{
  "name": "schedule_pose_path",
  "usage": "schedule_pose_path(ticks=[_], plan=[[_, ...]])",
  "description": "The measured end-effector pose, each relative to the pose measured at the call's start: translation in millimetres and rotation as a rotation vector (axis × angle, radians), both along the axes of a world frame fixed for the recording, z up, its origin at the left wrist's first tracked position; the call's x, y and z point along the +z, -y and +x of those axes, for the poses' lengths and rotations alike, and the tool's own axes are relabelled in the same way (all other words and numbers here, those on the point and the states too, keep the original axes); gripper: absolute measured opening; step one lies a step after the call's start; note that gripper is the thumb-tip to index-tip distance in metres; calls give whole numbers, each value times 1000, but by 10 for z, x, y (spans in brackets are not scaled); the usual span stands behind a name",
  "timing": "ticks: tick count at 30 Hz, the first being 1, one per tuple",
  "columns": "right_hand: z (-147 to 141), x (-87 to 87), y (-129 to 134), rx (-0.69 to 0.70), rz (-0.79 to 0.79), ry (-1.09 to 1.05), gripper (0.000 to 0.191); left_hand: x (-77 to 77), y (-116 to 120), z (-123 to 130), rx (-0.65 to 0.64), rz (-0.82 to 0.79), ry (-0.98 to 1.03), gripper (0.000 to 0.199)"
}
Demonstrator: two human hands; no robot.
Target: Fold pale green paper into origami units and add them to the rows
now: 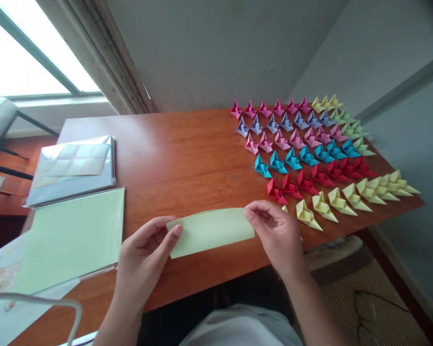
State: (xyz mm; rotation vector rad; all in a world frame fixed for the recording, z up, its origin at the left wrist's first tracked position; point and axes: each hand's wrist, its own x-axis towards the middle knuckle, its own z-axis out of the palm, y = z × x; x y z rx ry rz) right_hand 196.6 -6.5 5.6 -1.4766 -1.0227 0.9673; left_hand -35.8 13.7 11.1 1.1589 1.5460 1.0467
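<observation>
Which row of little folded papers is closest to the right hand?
The pale yellow row in front, beside the red row: the right hand partly hides its left end, while every other row lies farther back.

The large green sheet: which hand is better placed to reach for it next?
Probably the left hand: it is nearer the large green sheet, while the right hand is beside the yellow folded papers. Both hold the pale green paper, so the left would need to let go first.
</observation>
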Motion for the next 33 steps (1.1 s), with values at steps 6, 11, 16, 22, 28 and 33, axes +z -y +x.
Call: schedule_pose_path(ticks=[6, 11, 16, 22, 28, 33], plan=[[10, 87, -2, 11, -8, 12, 11, -63, -5, -72, -4, 3, 8, 23], [1, 114, 2, 29, -6, -9, 11, -184, 10, -154, 35, -14, 63, 23], [6, 149, -4, 36, -15, -22, 11, -201, 1, -146, 53, -35, 70, 25], [20, 134, -3, 35, -12, -18, 11, -201, -11, -132, 51, -30, 81, 25], [29, 104, -7, 38, 1, -13, 10, -200, -8, -132, 38, -31, 71, 24], [33, 100, -10, 39, 4, 9, 12, -188, -14, -115, 45, -29, 40, 26]])
